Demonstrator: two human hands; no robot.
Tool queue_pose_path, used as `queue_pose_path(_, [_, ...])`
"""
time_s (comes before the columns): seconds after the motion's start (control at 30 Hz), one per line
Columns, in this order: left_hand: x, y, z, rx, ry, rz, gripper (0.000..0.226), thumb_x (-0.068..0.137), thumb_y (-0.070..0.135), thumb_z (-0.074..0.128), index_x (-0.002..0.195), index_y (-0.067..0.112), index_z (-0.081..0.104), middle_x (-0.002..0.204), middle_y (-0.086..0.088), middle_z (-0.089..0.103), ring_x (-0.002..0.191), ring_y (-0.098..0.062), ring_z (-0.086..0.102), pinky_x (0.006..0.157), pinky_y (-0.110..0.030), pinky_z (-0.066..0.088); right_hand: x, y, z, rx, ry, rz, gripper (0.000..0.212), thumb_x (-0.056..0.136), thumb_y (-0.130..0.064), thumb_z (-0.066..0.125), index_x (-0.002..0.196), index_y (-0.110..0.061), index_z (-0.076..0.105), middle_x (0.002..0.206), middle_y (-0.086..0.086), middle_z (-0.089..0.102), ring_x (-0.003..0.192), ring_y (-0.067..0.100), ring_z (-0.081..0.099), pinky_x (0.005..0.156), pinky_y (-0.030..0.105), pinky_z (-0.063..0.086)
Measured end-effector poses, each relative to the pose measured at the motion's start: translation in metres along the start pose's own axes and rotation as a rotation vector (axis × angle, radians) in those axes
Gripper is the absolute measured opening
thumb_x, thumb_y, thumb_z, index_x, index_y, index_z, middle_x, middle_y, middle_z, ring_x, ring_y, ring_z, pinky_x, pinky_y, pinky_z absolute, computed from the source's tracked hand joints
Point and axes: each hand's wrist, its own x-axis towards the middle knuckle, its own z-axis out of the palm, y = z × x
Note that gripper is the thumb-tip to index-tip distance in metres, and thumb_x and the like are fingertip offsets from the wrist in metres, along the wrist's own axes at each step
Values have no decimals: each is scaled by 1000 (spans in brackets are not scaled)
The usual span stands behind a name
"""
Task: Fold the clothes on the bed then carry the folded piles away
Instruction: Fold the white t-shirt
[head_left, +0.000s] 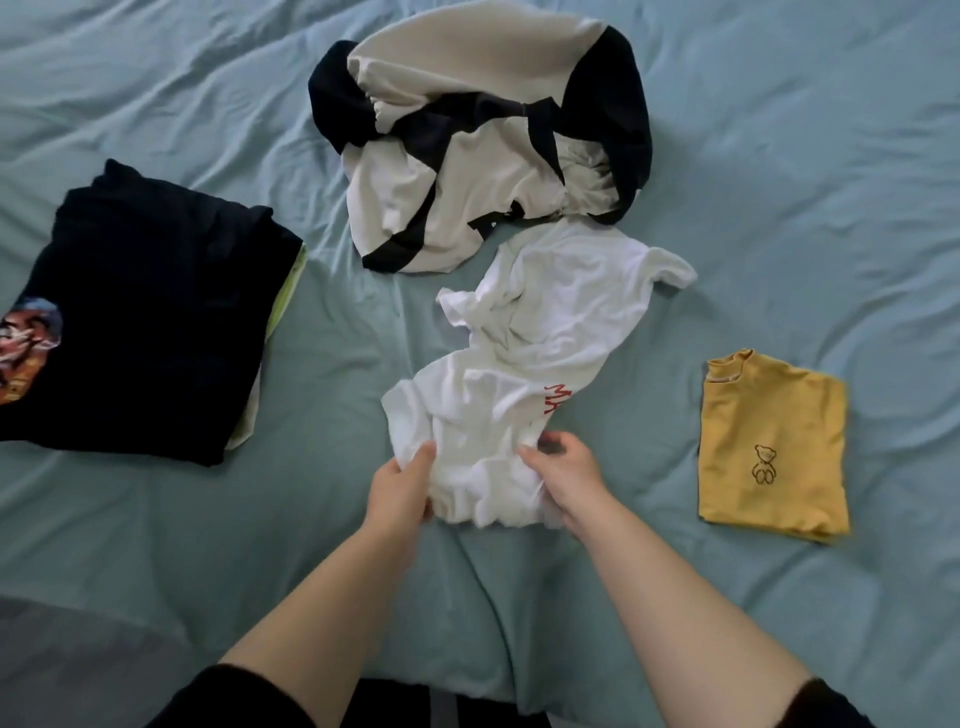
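A crumpled white T-shirt (524, 374) with red lettering on one fold is spread lengthwise across the middle of the light blue bedsheet (779, 156). Its near end is gripped by the left hand (402, 486) and the right hand (566, 475), fingers pinched into bunched fabric. Just beyond it, an unfolded cream and black garment (478, 140) is heaped. A folded black T-shirt (150, 312) with a colourful print is stacked at the left; a folded yellow top (774, 447) with a bear outline is laid at the right.
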Motion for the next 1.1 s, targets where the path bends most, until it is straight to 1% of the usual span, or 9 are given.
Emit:
queue_pose_path(0.17, [-12,-41,-66,127,332,-67,26,88,26,53,102,7,61,92,-14,64,90,-36,62,85,-50,54,-19,24,-11,-73,-68,4,20,91,-3,55,79,-17,47,63,5,49,38,9,40,35,20,34])
queue_pose_path(0.4, [-29,-67,-66,316,325,-31,58,77,13,64,131,0,45,126,-22,56,111,-38,56,96,-47,47,-53,80,-39,-273,-114,114,16,89,-10,62,83,-11,47,66,7,50,47,16,43,41,25,37])
queue_pose_path(0.53, [-20,-41,-32,924,355,289,106,72,56,70,151,23,8,157,-8,17,144,-28,20,113,-48,20,-37,63,-45,-176,39,19,29,83,-31,73,95,-12,56,75,5,58,60,19,52,62,35,46])
queue_pose_path(0.6, [-11,-30,-12,1269,236,434,90,76,68,57,147,27,20,158,2,16,148,-22,7,115,-50,-1,-27,48,-43,-111,76,-32,27,84,-37,71,90,-16,56,77,5,61,61,19,54,63,37,48])
queue_pose_path(0.67, [-9,-22,6,1421,119,527,49,85,60,48,119,25,52,139,1,45,141,-22,26,115,-48,-6,-18,35,-40,-61,65,-58,25,85,-40,69,86,-19,55,79,4,65,60,15,57,59,32,48])
queue_pose_path(0.77, [-26,-23,28,1154,-35,499,22,90,40,47,95,19,52,102,-2,63,103,-26,58,87,-35,37,-16,22,-36,-4,64,-67,37,82,-45,70,101,-17,55,91,1,66,77,14,62,72,32,50])
queue_pose_path(0.83, [-43,-38,41,1123,-166,507,17,89,38,49,91,21,49,98,-2,62,95,-27,59,71,-30,36,-18,17,-35,38,48,-64,58,78,-46,74,120,-16,49,108,-2,63,96,14,62,83,30,49])
queue_pose_path(0.97, [-70,-73,48,1047,-367,342,32,85,43,47,107,23,57,111,2,61,106,-20,57,79,-26,38,-23,20,-42,-119,39,-133,62,85,-16,62,142,-22,37,132,-1,55,118,24,55,101,40,46])
queue_pose_path(1.1, [-70,-53,50,684,-197,262,33,84,54,51,109,31,52,114,5,58,97,-11,55,80,-30,44,-32,29,-54,-495,-8,-284,60,94,-14,40,150,-34,27,135,4,52,112,26,56,94,36,48])
